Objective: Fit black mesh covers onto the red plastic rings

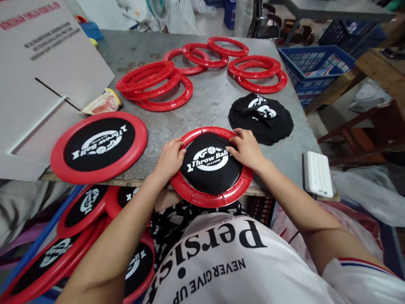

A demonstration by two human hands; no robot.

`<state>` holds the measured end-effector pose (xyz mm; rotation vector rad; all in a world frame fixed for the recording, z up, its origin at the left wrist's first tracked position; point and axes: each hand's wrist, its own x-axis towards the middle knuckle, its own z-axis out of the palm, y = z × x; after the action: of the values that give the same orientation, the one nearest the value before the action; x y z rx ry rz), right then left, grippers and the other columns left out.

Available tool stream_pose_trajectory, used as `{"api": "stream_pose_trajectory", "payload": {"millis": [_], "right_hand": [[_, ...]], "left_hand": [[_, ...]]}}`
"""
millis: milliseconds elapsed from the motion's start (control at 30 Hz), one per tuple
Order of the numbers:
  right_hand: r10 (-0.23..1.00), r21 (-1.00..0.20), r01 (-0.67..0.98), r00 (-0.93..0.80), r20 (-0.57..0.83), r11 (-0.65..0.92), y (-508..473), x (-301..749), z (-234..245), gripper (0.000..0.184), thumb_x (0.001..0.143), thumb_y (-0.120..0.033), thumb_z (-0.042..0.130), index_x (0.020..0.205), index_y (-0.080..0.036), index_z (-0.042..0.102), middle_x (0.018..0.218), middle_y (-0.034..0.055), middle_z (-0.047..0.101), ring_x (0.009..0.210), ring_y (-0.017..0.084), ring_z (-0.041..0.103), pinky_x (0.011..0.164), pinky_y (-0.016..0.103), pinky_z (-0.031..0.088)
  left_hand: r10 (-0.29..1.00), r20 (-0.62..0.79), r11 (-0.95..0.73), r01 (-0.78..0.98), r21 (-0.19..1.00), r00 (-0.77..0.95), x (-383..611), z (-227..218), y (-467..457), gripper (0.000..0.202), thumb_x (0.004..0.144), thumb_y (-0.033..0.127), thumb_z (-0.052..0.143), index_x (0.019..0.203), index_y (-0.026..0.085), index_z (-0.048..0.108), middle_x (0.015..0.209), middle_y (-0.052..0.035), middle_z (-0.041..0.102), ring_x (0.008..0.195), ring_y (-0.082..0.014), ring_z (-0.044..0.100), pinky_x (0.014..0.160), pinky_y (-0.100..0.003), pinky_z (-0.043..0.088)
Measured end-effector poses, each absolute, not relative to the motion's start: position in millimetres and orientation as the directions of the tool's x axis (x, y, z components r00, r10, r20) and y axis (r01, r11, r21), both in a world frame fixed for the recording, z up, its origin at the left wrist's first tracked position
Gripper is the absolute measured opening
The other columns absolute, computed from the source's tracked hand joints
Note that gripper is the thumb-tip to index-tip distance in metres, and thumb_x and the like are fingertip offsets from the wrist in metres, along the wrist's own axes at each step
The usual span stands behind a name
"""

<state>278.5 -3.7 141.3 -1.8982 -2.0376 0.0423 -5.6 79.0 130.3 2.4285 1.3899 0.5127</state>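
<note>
A red plastic ring (207,200) sits at the table's front edge, jutting over it. Across its opening lies a black fabric disc (211,175) printed "Throw Ball", its lower right edge showing mesh inside the rim. My left hand (170,158) is closed on the ring's left side. On the upper right, my right hand (248,150) grips the rim, with its thumb pressed on the fabric near the print. Both undersides of the hands are hidden. Just beyond my right hand lies a stack of black fabric discs (275,126), the top one rumpled.
A finished-looking red disc (133,162) lies left on the table. Several red rings (164,105) are spread across the back. A white power bank (318,174) rests at the right edge. A white board (41,105) stands left; more discs (84,230) are below. Blue crates (316,55) stand beyond.
</note>
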Motion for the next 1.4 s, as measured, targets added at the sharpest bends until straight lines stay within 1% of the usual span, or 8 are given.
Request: {"api": "stream_pose_trajectory", "payload": {"millis": [167, 333, 533, 800, 933, 1100, 1233, 1400], "right_hand": [[0.999, -0.060, 0.997, -0.044, -0.004, 0.044, -7.8, 266.2, 149.3, 0.029, 0.095, -0.036, 0.058, 0.100, -0.012, 0.074, 0.120, 0.0171, 0.066, 0.108, 0.032, 0.056, 0.092, 0.047, 0.043], [0.999, 0.029, 0.999, -0.038, -0.034, 0.039, -52.4, 253.3, 150.9, 0.032, 0.098, -0.039, 0.055, 0.097, -0.013, 0.074, 0.114, 0.0171, 0.064, 0.103, 0.032, 0.059, 0.087, 0.046, 0.042], [0.997, 0.082, 0.996, -0.019, -0.078, 0.025, -75.2, 244.9, 157.7, 0.039, 0.100, -0.044, 0.051, 0.096, -0.013, 0.074, 0.102, 0.0164, 0.065, 0.089, 0.029, 0.064, 0.080, 0.044, 0.045], [0.988, 0.073, 0.996, -0.046, -0.145, 0.057, -71.1, 234.9, 165.6, 0.038, 0.099, -0.045, 0.053, 0.088, -0.015, 0.074, 0.101, 0.0160, 0.065, 0.076, 0.024, 0.067, 0.063, 0.036, 0.046], [0.969, -0.016, 0.998, -0.061, -0.240, 0.059, -64.2, 242.1, 185.8, 0.034, 0.097, -0.048, 0.057, 0.093, -0.017, 0.071, 0.098, 0.0130, 0.067, 0.079, 0.025, 0.066, 0.061, 0.034, 0.042], [0.987, -0.259, 0.953, -0.161, 0.022, 0.161, -21.9, 255.8, 194.0, 0.026, 0.096, -0.041, 0.060, 0.097, -0.017, 0.068, 0.100, 0.0110, 0.069, 0.094, 0.026, 0.061, 0.077, 0.036, 0.046], [0.967, -0.528, 0.811, -0.231, 0.107, 0.252, 32.6, 256.2, 176.9, 0.011, 0.090, -0.024, 0.064, 0.095, -0.016, 0.071, 0.108, 0.0087, 0.071, 0.103, 0.023, 0.061, 0.094, 0.035, 0.045], [0.942, -0.725, 0.679, -0.305, -0.138, 0.114, 81.9, 254.3, 162.4, 0.011, 0.077, -0.013, 0.065, 0.084, -0.014, 0.073, 0.091, 0.0036, 0.074, 0.084, 0.017, 0.065, 0.082, 0.026, 0.046]], "left_hand": [[0.899, 0.182, -0.437, 0.841, 0.318, 0.398, 12.2, 139.0, 68.5, 0.032, 0.094, 0.028, 0.055, 0.120, 0.010, 0.060, 0.136, -0.0216, 0.059, 0.128, -0.0360, 0.056, 0.110, -0.053, 0.045], [0.777, 0.269, -0.617, 0.775, 0.140, 0.570, 28.0, 144.3, 65.6, 0.018, 0.090, 0.025, 0.062, 0.103, 0.012, 0.067, 0.144, -0.0228, 0.053, 0.138, -0.0417, 0.044, 0.113, -0.060, 0.037], [0.712, 0.340, -0.682, 0.721, 0.125, 0.614, 36.0, 142.3, 51.4, 0.014, 0.090, 0.020, 0.063, 0.101, 0.013, 0.067, 0.151, -0.0214, 0.048, 0.142, -0.0400, 0.041, 0.113, -0.061, 0.034], [0.808, 0.211, -0.583, 0.799, 0.151, 0.550, 33.2, 135.9, 47.3, 0.007, 0.087, 0.017, 0.064, 0.091, 0.015, 0.069, 0.150, -0.0196, 0.051, 0.146, -0.0412, 0.035, 0.112, -0.064, 0.033], [0.708, 0.340, -0.687, 0.716, 0.128, 0.619, 29.2, 138.6, 47.4, 0.007, 0.087, 0.016, 0.061, 0.091, 0.016, 0.067, 0.135, -0.0190, 0.061, 0.132, -0.0397, 0.050, 0.104, -0.059, 0.039], [0.761, 0.260, -0.647, 0.726, 0.233, 0.595, 31.9, 145.1, 46.1, 0.005, 0.091, 0.019, 0.055, 0.090, 0.019, 0.059, 0.084, -0.0092, 0.069, 0.085, -0.0289, 0.066, 0.081, -0.044, 0.048], [0.869, 0.159, -0.485, 0.739, 0.469, 0.469, 36.2, 147.4, 50.6, 0.016, 0.088, 0.018, 0.059, 0.103, 0.022, 0.056, 0.094, -0.0054, 0.072, 0.085, -0.0238, 0.069, 0.073, -0.035, 0.050], [0.931, -0.010, -0.300, 0.780, 0.549, 0.365, 48.4, 157.4, 60.7, 0.034, 0.088, 0.028, 0.065, 0.120, 0.023, 0.056, 0.107, -0.0048, 0.074, 0.099, -0.0249, 0.070, 0.084, -0.036, 0.052]]}}
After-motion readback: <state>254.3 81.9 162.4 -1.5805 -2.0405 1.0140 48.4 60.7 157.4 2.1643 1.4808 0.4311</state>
